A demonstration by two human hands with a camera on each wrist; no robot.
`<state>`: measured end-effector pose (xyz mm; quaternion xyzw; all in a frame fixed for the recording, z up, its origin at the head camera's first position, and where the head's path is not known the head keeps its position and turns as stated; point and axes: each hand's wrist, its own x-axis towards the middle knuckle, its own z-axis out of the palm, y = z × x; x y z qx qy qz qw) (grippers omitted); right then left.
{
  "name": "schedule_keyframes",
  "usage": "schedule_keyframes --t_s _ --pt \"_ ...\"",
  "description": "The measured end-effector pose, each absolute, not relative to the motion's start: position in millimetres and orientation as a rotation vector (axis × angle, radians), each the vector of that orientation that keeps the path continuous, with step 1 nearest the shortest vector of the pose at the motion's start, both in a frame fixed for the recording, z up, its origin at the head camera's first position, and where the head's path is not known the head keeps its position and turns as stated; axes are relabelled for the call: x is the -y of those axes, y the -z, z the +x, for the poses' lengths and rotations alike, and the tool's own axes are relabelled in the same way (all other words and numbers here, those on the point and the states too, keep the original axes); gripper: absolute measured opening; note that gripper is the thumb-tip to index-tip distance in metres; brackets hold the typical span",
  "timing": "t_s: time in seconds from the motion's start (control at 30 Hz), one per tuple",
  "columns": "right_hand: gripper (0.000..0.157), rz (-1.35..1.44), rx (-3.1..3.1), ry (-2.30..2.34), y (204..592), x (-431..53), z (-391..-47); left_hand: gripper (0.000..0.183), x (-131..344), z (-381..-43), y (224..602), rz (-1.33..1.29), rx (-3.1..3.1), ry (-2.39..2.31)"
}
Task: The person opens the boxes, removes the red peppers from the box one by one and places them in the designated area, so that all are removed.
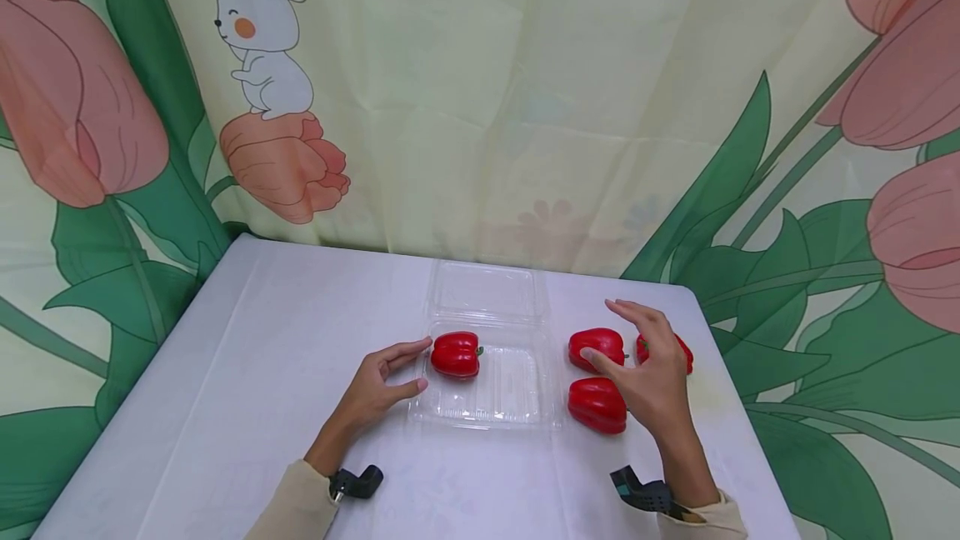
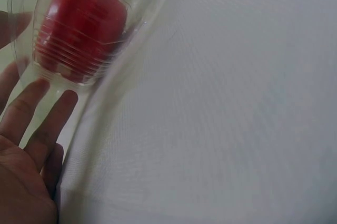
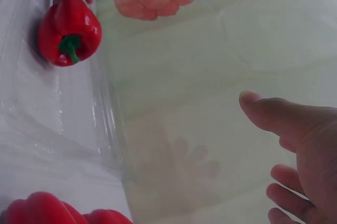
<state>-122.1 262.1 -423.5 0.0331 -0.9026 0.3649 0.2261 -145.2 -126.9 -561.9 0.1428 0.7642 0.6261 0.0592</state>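
Note:
One red bell pepper (image 1: 454,354) lies on its side in the left part of a clear plastic clamshell box (image 1: 510,386), its green stem facing right. At the box's left edge is my left hand (image 1: 375,386), fingers extended; in the left wrist view the fingertips (image 2: 67,97) come right up to the clear wall. My right hand (image 1: 652,369) hovers over the peppers on the right, thumb and fingers spread with nothing between them. Below it are a back pepper (image 1: 592,347), a front pepper (image 1: 597,407) and a third pepper (image 1: 684,354) partly hidden behind the hand.
The box's lid (image 1: 487,290) lies folded back flat toward the far table edge. A white cloth covers the table (image 1: 247,340). Behind it hangs a curtain (image 1: 465,107) printed with tulips and a rabbit. Each wrist wears a black camera band.

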Motion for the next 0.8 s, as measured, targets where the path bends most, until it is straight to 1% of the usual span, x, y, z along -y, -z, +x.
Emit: schedule_keyframes --t_s 0.23,0.5,0.8 --pt "0.087 0.129 2.482 -1.061 428.3 -247.1 -123.8 0.06 126.3 -145.5 562.0 0.428 -2.306 -1.907" --pt "0.088 0.173 2.48 -1.099 433.1 -233.3 -126.0 0.06 126.2 -144.9 561.8 0.426 -2.313 -1.9" --pt "0.084 0.209 2.455 -1.15 438.6 -217.9 -129.0 0.06 126.2 -144.8 562.5 0.396 -2.319 -1.898"
